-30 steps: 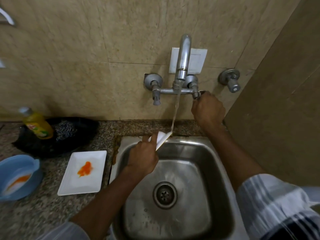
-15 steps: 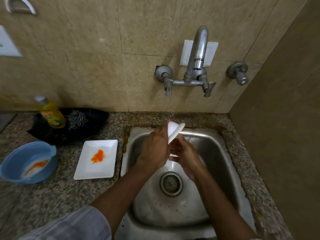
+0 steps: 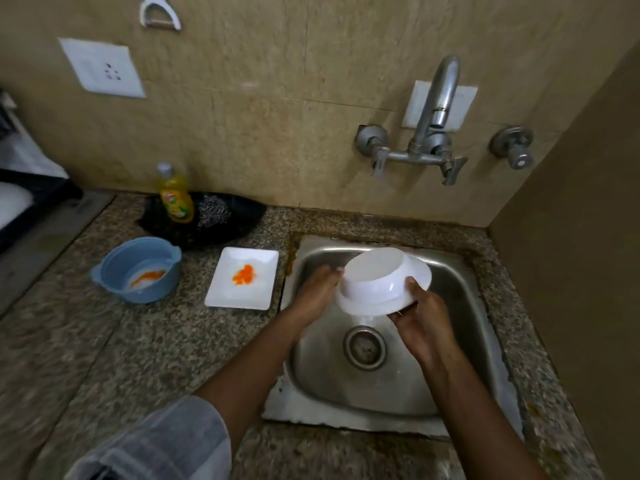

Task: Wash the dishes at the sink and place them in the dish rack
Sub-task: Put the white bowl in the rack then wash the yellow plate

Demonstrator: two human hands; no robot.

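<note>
Two hands hold a white bowl [image 3: 382,280] upside down over the sink [image 3: 460,341], centre right of frame. Left hand [image 3: 317,294] grip clamped on its left side, right hand [image 3: 420,318] grip on its lower right rim. Left, on the table [image 3: 104,358]: white plate [image 3: 242,278] (orange smear), blue bowl [image 3: 136,270], soap bottle [image 3: 175,195].

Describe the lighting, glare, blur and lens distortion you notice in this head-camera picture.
Head view: dim, warm light; soft glare on the white bowl and steel sink; the wide lens bows the counter edges; the sleeve at the bottom is smeared; the hands stay fairly sharp.
</note>
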